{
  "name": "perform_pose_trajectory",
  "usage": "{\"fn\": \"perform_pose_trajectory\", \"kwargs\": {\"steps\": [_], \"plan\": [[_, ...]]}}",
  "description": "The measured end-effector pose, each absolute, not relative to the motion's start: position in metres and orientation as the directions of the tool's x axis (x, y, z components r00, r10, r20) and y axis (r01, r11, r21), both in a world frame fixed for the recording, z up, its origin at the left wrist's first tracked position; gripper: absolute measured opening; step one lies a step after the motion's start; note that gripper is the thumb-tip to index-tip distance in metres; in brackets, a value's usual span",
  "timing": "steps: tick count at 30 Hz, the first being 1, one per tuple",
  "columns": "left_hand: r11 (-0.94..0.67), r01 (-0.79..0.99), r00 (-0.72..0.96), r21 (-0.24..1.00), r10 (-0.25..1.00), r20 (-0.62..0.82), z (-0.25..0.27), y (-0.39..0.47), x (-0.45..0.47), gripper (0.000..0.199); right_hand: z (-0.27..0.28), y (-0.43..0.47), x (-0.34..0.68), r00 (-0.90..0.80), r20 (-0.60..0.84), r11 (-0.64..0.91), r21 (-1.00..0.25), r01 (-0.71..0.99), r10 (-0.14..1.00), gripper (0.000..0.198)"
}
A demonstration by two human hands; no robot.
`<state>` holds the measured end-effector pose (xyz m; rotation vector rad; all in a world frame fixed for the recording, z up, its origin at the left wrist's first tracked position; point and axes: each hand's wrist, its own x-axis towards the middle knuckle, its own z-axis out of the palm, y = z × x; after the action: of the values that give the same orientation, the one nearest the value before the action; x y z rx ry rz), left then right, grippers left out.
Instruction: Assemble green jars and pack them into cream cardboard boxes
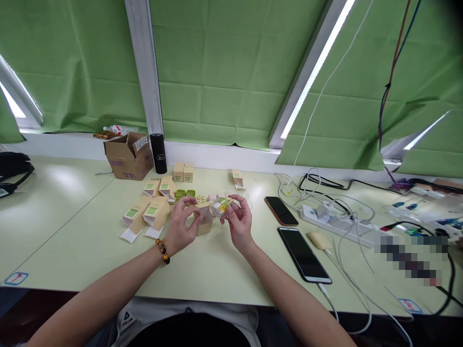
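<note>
A small clear plastic bag (217, 208) is stretched between my two hands above the table, with something yellow and green in its right part. My left hand (183, 225), with a beaded bracelet at the wrist, pinches the bag's left end. Closed fingers of my right hand (240, 222) grip the right end. Beneath the bag, partly hidden, is a kraft cardboard box (204, 228). Just beyond my left hand sit green square containers (185, 193) and small yellowish pieces (200, 198). Opened kraft boxes (156, 211) with green labels lie left of my left hand.
Two closed small boxes (183, 172) stand farther back, near a black cylinder (158, 154) and a brown carton (129, 156). Another small box (238, 179) lies beyond my right hand. To the right are two phones (304, 254), a power strip (338, 224) and tangled cables.
</note>
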<state>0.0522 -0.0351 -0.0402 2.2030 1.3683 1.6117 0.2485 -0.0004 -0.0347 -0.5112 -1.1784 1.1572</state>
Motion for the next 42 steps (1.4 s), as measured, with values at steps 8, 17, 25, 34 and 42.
{"fn": "perform_pose_trajectory", "kwargs": {"steps": [8, 17, 25, 34, 42], "plan": [[-0.558, 0.670, 0.082, 0.490, 0.711, 0.698, -0.053, -0.027, 0.053, 0.017, -0.033, -0.002, 0.246, -0.069, 0.457, 0.405, -0.840, -0.360, 0.887, 0.048], [-0.544, 0.583, 0.064, 0.604, 0.771, 0.633, -0.053, -0.029, 0.053, 0.031, -0.040, -0.010, 0.238, -0.197, 0.473, 0.421, -0.871, -0.255, 0.859, 0.044], [-0.403, 0.384, 0.006, 0.831, 0.901, 0.435, -0.048, -0.027, 0.050, 0.044, -0.043, -0.004, 0.246, -0.177, 0.532, 0.527, -0.846, -0.079, 0.828, 0.036], [-0.371, 0.192, 0.030, 0.909, 0.928, 0.373, -0.037, -0.027, 0.051, 0.059, -0.037, -0.004, 0.251, -0.252, 0.612, 0.651, -0.750, 0.114, 0.749, 0.037], [-0.354, 0.167, 0.026, 0.920, 0.934, 0.355, -0.042, -0.023, 0.050, 0.061, -0.042, -0.004, 0.249, -0.405, 0.592, 0.706, -0.666, 0.241, 0.696, 0.027]]}}
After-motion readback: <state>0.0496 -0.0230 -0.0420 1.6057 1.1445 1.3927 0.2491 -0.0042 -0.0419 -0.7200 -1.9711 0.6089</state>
